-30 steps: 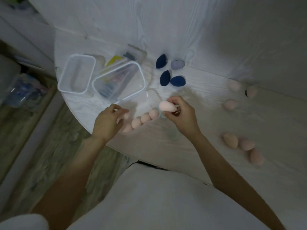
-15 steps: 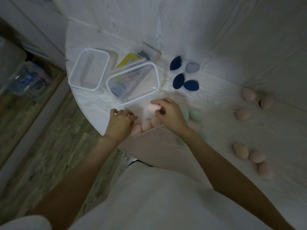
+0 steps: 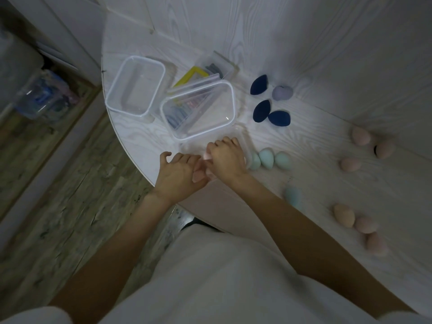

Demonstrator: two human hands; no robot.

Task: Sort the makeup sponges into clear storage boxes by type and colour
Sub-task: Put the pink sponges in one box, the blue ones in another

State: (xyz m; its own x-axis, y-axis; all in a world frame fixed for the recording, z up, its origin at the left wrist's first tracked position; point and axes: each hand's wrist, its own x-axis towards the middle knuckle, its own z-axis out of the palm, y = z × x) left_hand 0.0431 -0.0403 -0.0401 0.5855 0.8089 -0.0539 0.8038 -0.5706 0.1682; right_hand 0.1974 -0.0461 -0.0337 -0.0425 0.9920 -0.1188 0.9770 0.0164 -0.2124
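A small clear box (image 3: 243,141) lies at the round table's near edge, mostly hidden under my hands. A row of pink sponges (image 3: 199,175) lies inside it. My right hand (image 3: 227,158) grips another pink sponge (image 3: 207,155) low over the box. My left hand (image 3: 179,174) holds the box's left end with curled fingers. Three navy sponges (image 3: 261,111) and a lilac one (image 3: 282,92) lie behind. Mint sponges (image 3: 266,158) lie just right of my right hand.
Two bigger clear boxes, one (image 3: 161,74) at the left and one (image 3: 233,102) beside it, stand empty behind my hands. Lids and a yellow frame (image 3: 194,73) lie behind them. Several pink and beige sponges (image 3: 344,215) are scattered at the right. The table edge (image 3: 131,146) curves past my left hand.
My right hand has lowered the pink sponge toward the small box and moved close to my left hand. The camera has shifted, bringing the mint sponges into view.
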